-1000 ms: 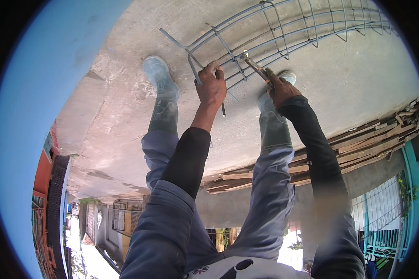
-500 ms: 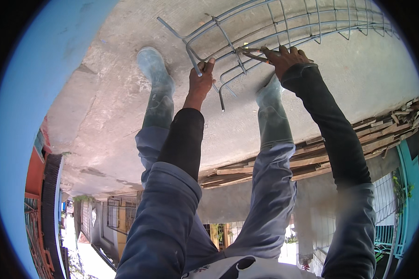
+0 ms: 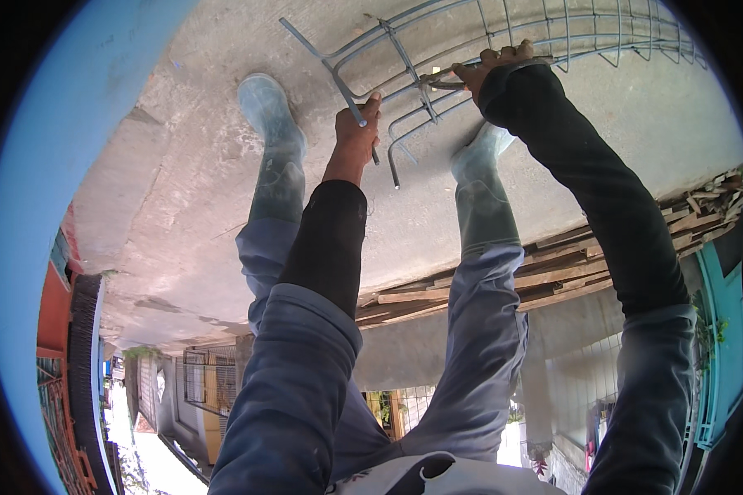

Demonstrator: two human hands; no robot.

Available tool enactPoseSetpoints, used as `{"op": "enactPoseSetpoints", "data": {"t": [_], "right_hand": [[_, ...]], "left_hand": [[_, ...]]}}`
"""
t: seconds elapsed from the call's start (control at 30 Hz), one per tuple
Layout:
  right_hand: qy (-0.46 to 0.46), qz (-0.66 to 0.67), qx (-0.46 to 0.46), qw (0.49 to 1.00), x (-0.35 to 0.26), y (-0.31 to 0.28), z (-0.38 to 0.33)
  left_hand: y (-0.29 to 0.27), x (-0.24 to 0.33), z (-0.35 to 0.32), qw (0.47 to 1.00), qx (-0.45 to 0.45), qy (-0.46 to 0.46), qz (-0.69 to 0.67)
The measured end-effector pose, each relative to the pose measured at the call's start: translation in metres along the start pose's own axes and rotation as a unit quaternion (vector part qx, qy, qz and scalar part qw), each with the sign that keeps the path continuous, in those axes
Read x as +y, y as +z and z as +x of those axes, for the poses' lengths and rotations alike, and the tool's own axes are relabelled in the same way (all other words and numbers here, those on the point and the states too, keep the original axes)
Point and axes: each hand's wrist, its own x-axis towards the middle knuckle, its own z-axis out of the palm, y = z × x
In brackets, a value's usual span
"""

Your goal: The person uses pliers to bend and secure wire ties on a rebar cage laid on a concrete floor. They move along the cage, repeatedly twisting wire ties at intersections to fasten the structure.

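Head view: slip risk at the rebar cage (image 3: 406, 63)

Clasping a bar end (image 3: 376, 155) in curled left grip (image 3: 357, 130), pincers (image 3: 446, 84) in wrapped right grip (image 3: 497, 71), with cage between and beyond. Might slip off the bar crossing (image 3: 425, 84) left of right grip if seated shallowly or braced loosely.

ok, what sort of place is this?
Likely an outdoor yard or lane by houses, in use for building work: bare concrete ground in daylight, a long cage of steel bars, and a pile of wooden planks beside a low grey wall.
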Motion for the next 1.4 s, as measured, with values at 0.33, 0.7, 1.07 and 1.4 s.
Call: {"op": "enactPoseSetpoints", "data": {"t": [0.33,0.7,1.07,1.4], "right_hand": [[-0.021,0.032,0.167,0.985,-0.012,0.018,-0.032],[0.005,0.694,-0.024,0.72,-0.077,0.151,-0.03],[0.143,0.63,0.116,0.755,-0.109,0.127,-0.045],[0.17,0.878,-0.254,0.37,-0.076,0.085,-0.04]], "left_hand": [[-0.001,0.001,0.001,1.0,0.013,-0.011,0.021],[0.003,0.016,-0.009,0.996,0.025,-0.051,0.062],[0.008,0.021,-0.005,0.984,0.075,-0.02,0.162],[0.005,0.028,0.001,0.989,0.049,-0.096,0.099]]}}
